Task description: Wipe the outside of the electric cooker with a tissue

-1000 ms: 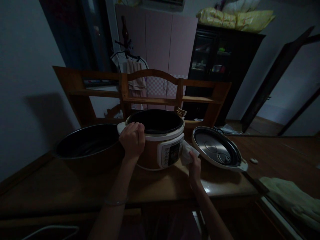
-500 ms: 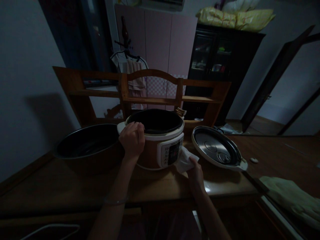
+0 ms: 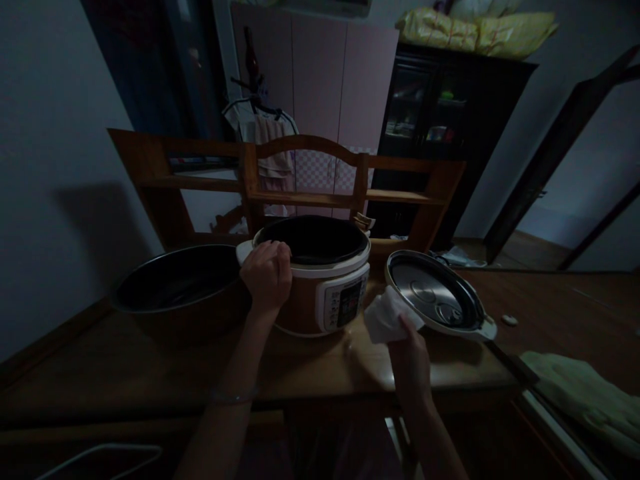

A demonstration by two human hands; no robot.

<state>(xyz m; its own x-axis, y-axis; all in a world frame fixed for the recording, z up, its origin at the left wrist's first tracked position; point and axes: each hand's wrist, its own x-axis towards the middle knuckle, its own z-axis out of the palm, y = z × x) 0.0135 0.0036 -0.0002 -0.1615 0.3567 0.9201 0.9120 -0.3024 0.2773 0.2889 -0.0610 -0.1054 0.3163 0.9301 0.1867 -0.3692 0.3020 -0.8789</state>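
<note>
A brown and white electric cooker (image 3: 300,303) stands on the wooden desk with its top uncovered, its control panel facing front right. My left hand (image 3: 267,273) is closed over the cooker's rim at the front left, fingers curled to the inside. In my right hand (image 3: 410,350) a crumpled white tissue (image 3: 390,317) is pinched between thumb and fingers, apart from the cooker and in front of the lid. The detached lid (image 3: 425,293) lies to the right, its metal inner face up. A dark inner pot (image 3: 175,283) sits left of the cooker.
The wooden desk (image 3: 320,373) has a low shelf rack (image 3: 305,197) along its back. A small whitish object (image 3: 509,320) lies to the right of the lid. Pale green cloth (image 3: 575,387) lies at the lower right.
My right hand has drawn the tissue away from the cooker's front panel, to the right and toward the lid. My left hand stays on the rim.
</note>
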